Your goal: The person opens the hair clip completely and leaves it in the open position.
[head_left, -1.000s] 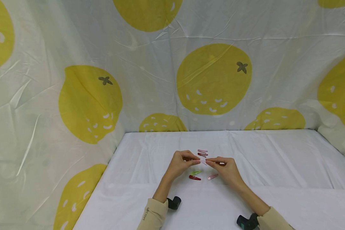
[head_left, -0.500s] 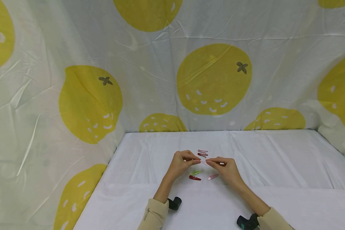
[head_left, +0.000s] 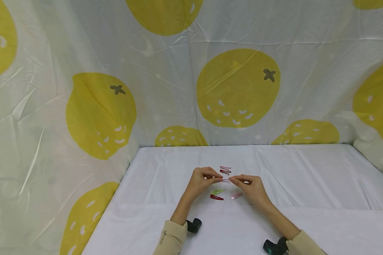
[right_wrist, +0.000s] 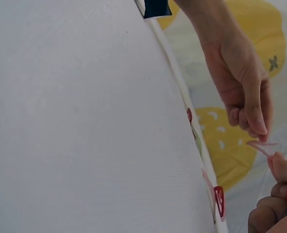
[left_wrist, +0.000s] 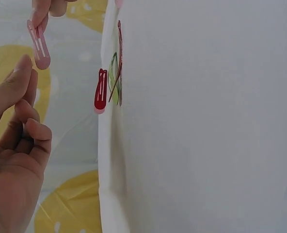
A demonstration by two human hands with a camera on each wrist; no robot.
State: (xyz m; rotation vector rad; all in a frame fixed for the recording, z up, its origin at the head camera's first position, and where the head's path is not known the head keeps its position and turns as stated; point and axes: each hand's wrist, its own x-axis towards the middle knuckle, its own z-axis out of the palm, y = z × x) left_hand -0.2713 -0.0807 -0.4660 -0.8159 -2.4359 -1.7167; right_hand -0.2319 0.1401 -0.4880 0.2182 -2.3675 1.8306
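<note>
A pink snap hair clip (left_wrist: 39, 46) is held up between both hands. My left hand (head_left: 204, 180) pinches one end with thumb and index finger. At the other end, the thumb and index finger of my right hand (head_left: 249, 187) pinch it. In the right wrist view the clip's two parts (right_wrist: 262, 147) stand apart in a narrow V. Just beyond the hands lie a pink clip (head_left: 225, 168) and a red clip (head_left: 225, 171). Nearer than the hands are a green clip (head_left: 217, 192), another red clip (head_left: 216, 197) and a pale pink clip (head_left: 236, 196).
White cloth covers the table (head_left: 306, 177). Behind and at the sides hangs a curtain (head_left: 166, 88) printed with yellow lemons. Black devices are strapped at the left wrist (head_left: 194, 225) and the right wrist (head_left: 275, 245), beside beige sleeves (head_left: 171, 238).
The pink clip between the fingertips has changed its angle slightly, and its two arms now show apart. Both hands stay almost in place. The clips on the table have not moved.
</note>
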